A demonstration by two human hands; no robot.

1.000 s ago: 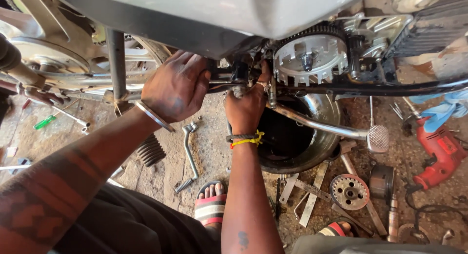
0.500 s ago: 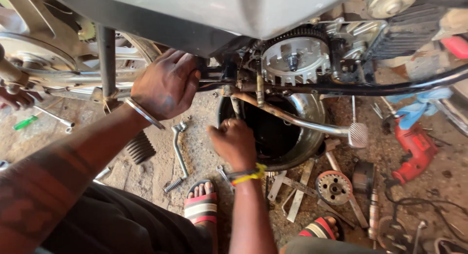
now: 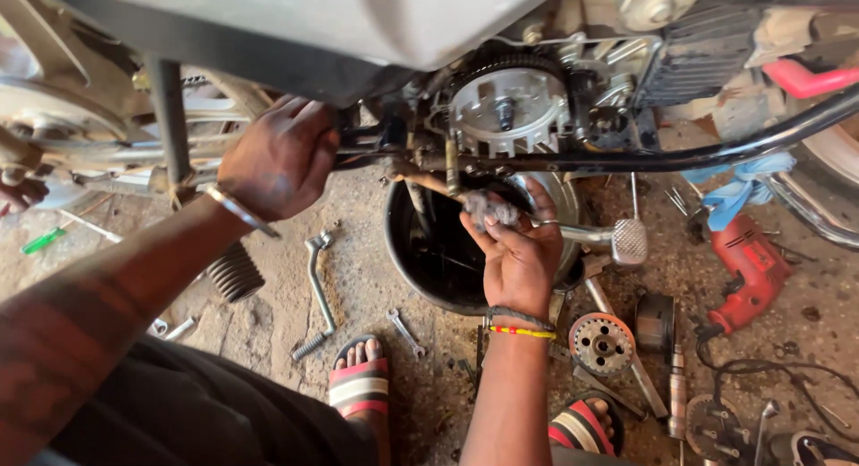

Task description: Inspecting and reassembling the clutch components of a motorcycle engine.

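Two hands worked under the motorcycle. The rag [image 3: 490, 210], a small grey greasy wad, sat at centre frame over the black pan [image 3: 420, 260], pinched in the fingers of the right hand [image 3: 517, 251]. A second ago that hand was up against the engine; it had since dropped below the clutch [image 3: 508, 108], so the wiping seemed paused. The left hand [image 3: 279, 157] stayed clenched on a frame bar at left centre. A red drill [image 3: 744, 271] lay on the floor at right.
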